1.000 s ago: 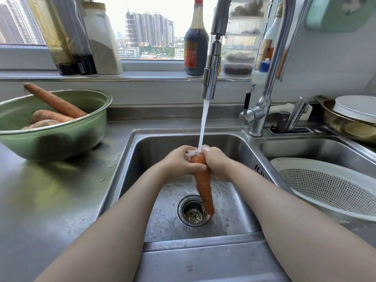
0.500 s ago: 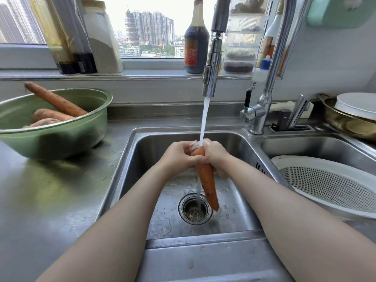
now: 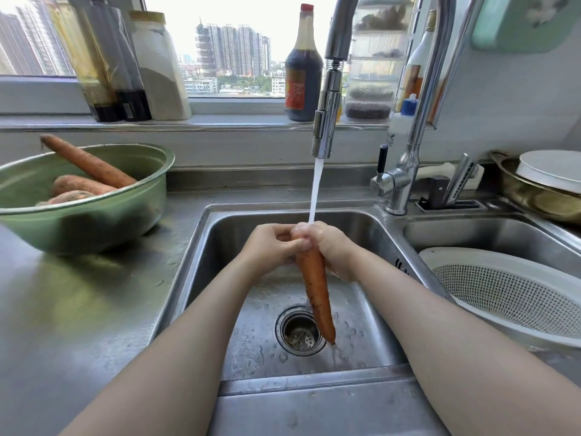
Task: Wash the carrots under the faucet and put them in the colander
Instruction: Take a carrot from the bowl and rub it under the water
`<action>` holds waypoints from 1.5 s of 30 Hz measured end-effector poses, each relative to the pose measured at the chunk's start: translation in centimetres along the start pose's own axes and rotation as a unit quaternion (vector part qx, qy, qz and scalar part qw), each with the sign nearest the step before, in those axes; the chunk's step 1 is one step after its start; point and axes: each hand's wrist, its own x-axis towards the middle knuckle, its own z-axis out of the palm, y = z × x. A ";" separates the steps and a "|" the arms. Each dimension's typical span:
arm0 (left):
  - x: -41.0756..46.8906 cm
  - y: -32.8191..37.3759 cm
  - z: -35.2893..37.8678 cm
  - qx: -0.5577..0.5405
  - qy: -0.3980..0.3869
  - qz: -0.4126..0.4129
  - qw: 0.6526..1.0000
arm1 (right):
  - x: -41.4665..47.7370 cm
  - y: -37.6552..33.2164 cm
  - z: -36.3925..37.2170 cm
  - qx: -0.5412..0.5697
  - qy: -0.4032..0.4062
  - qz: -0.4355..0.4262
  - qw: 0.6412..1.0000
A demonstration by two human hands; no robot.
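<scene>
A home kitchen: steel double sink [image 3: 371, 215]; faucet [image 3: 327, 99]; sauce bottle [image 3: 303, 67] on the windowsill.

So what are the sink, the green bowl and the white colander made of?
The sink looks like brushed stainless steel: grey, dull reflections. The green bowl seems glossy enamelled metal, by its thin rolled rim, though maybe plastic. The white colander looks like matte plastic with fine moulded holes.
</scene>
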 end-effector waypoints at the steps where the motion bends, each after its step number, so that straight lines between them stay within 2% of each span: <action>1: 0.0 0.0 0.0 0.000 0.004 0.000 1.000 | 0.1 0.0 0.1 -0.004 0.009 0.001 1.000; 11: 0.3 -0.3 0.4 0.005 0.004 0.022 1.000 | 0.9 -0.3 0.2 -0.090 0.090 0.013 0.992; 15: 0.3 -0.6 0.4 0.016 -0.001 0.012 1.000 | 0.4 0.0 -0.3 -0.046 0.054 0.021 0.997; 18: 0.2 -0.5 0.5 0.028 -0.010 0.023 0.999 | 1.0 0.2 -0.5 -0.083 0.034 0.011 0.996; 21: 0.2 -0.4 0.9 0.015 -0.010 0.022 1.000 | 1.4 0.1 -0.2 -0.126 0.088 0.017 0.988; 24: 0.4 -0.4 1.0 0.027 -0.012 0.033 0.999 | 1.5 0.4 -0.3 -0.080 0.135 0.016 0.987; 29: 0.6 -1.1 0.2 0.016 -0.035 -0.008 0.999 | 1.2 0.4 -1.1 0.004 0.045 0.045 0.998; 32: 0.6 -1.1 0.3 0.036 -0.042 -0.003 0.998 | 0.7 0.5 -1.5 0.035 -0.014 0.045 0.998; 34: 0.4 -1.0 0.6 0.032 -0.040 -0.011 0.999 | 0.8 0.6 -1.4 0.025 0.004 0.041 0.999; 37: 0.4 -0.9 1.6 0.023 -0.049 -0.026 0.998 | 1.0 0.1 -0.8 -0.017 0.085 0.040 0.995; 40: 0.3 -0.7 2.2 0.003 -0.049 -0.034 0.998 | 1.3 0.1 -0.7 -0.005 0.101 0.018 0.995; 43: 0.2 -0.6 1.9 -0.050 -0.049 -0.036 0.997 | 0.7 -0.1 -1.2 0.100 0.038 0.050 0.993; 45: 0.0 -0.5 1.6 -0.070 -0.042 -0.036 0.996 | 0.1 -0.2 -1.5 0.095 -0.026 0.041 0.994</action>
